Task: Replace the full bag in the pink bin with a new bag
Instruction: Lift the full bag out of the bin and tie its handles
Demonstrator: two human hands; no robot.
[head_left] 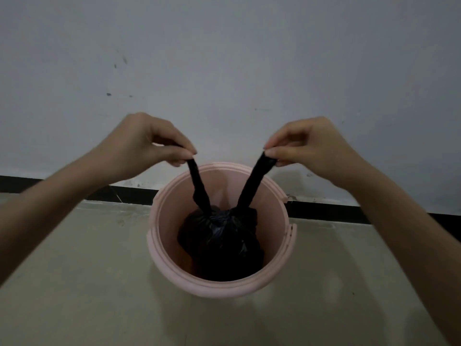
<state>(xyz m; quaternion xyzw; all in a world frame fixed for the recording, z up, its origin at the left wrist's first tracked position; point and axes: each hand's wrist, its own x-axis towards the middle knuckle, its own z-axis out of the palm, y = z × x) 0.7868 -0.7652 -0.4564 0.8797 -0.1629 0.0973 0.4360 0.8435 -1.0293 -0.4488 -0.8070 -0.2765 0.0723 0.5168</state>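
Both forearms cut off by frame edges. Pink bin (279, 268) base and outer wall hidden below its rim. Lower black bag (222, 248) lost in shadow, contents unseen. Strip ends buried in the pinching fingertips (185, 153).

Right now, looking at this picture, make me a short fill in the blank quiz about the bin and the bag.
1. The black bag sits inside a bin coloured ____.
2. The left hand and right hand each pinch one ____ of the bag.
3. The bag's mouth is knotted ____.
4. Behind the bin stands a grey ____.

Missing words: pink; strip; shut; wall
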